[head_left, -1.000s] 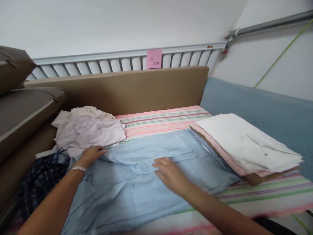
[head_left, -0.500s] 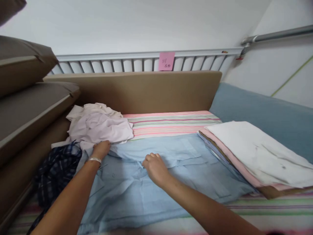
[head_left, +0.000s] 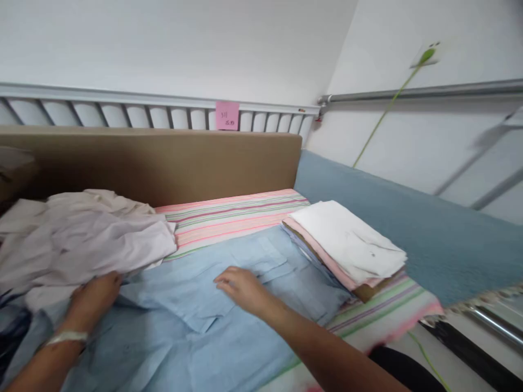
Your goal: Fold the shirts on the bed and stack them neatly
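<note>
A light blue shirt (head_left: pixel 163 332) with buttons lies spread across the striped sheet, part of it folded over. My left hand (head_left: pixel 96 296), with a pale bracelet at the wrist, is closed on the shirt's left edge, close to a rumpled heap of pale clothes (head_left: pixel 102 234). Over the middle of the shirt is my right hand (head_left: pixel 243 288), its fingers bent and slightly apart, with no cloth visible between them. The folded-over flap lies loose below that hand. To the right, a stack of folded clothes has a white shirt (head_left: pixel 347 239) on top.
The striped sheet (head_left: pixel 237 209) shows behind and right of the shirt. A brown padded board (head_left: pixel 163 163) stands against the radiator (head_left: pixel 134 114), which bears a pink note (head_left: pixel 227 115). A blue cover (head_left: pixel 388 201) rises along the right. Dark plaid cloth (head_left: pixel 12 321) lies at far left.
The view has turned right. My right hand has let go of the shirt's flap, which has dropped flatter. My left hand stays at the shirt's left edge.
</note>
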### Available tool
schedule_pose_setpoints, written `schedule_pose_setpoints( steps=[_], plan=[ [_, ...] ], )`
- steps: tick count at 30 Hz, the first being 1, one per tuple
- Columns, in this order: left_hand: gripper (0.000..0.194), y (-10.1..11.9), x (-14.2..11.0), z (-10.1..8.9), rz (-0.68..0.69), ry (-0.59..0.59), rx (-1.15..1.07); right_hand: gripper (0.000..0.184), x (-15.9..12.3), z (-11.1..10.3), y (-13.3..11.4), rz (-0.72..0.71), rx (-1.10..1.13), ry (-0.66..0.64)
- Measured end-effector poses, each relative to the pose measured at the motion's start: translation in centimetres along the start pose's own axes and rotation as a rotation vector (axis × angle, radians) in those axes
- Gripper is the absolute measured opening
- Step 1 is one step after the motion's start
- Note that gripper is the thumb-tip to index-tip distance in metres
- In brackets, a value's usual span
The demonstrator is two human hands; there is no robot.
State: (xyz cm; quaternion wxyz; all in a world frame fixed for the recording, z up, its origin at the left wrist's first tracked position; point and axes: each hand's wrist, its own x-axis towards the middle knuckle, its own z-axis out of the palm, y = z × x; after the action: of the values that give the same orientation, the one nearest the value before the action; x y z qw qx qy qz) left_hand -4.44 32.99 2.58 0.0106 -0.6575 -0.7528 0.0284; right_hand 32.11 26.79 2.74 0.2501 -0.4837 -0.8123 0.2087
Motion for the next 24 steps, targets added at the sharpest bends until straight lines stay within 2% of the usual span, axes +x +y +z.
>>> schedule_pose_setpoints(
  steps=[3,5,7,9,12,14,16,18,24],
  plan=[
    [0.04,2.1,-2.0,0.2,0.091,0.114,-0.014,0.023,0.7,-4.3,5.3,0.397,-0.188,0.187],
    [0.044,5.4,-5.5,0.3,0.163,0.196,-0.147,0.03,0.9,-6.4,8.9,0.579,-0.274,0.239],
    [0.043,9.9,-10.0,0.6,0.256,0.146,-0.297,0.038,1.1,-7.4,11.6,0.679,-0.3,0.24],
    [0.043,14.5,-14.2,1.1,0.32,0.09,-0.34,0.046,1.7,-7.4,13.3,0.751,-0.31,0.204],
    [0.047,18.9,-17.9,2.2,0.377,0.094,-0.354,0.048,2.9,-6.8,14.4,0.801,-0.333,0.113],
    [0.047,19.7,-18.7,3.0,0.358,0.121,-0.352,0.035,3.7,-6.7,14.7,0.783,-0.357,0.05],
    [0.04,19.3,-18.5,3.5,0.331,0.14,-0.352,0.022,4.4,-6.8,14.6,0.741,-0.384,0.016],
    [0.031,18.7,-17.9,3.7,0.333,0.136,-0.356,0.02,4.8,-7.3,14.1,0.705,-0.411,0.025],
    [0.021,18.0,-16.9,2.8,0.413,0.12,-0.372,0.037,4.4,-8.2,12.5,0.682,-0.467,0.281]
  ],
)
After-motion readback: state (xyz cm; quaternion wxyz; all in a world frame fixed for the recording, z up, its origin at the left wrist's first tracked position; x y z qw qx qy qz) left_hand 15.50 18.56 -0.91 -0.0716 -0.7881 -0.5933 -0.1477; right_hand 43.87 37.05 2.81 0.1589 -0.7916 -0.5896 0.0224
